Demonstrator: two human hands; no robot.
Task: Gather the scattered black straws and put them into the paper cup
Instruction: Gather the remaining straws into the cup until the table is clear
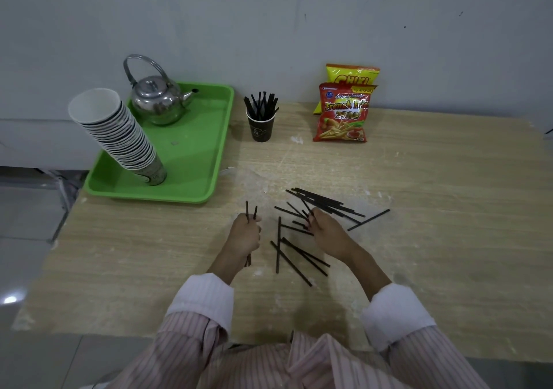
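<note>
Several black straws (pixel 324 203) lie scattered on the wooden table (pixel 434 197) in front of me. My left hand (pixel 245 234) is closed around two straws (pixel 250 209) that stick up out of the fist. My right hand (pixel 324 228) rests on the pile, its fingertips pinching a straw (pixel 304 212) there. A dark paper cup (pixel 261 127) stands at the back of the table, holding several upright black straws (pixel 261 104).
A green tray (pixel 203 149) at the back left carries a steel kettle (pixel 157 99) and a leaning stack of paper cups (pixel 119 137). Two snack bags (pixel 344 110) stand against the wall, to the right of the dark cup.
</note>
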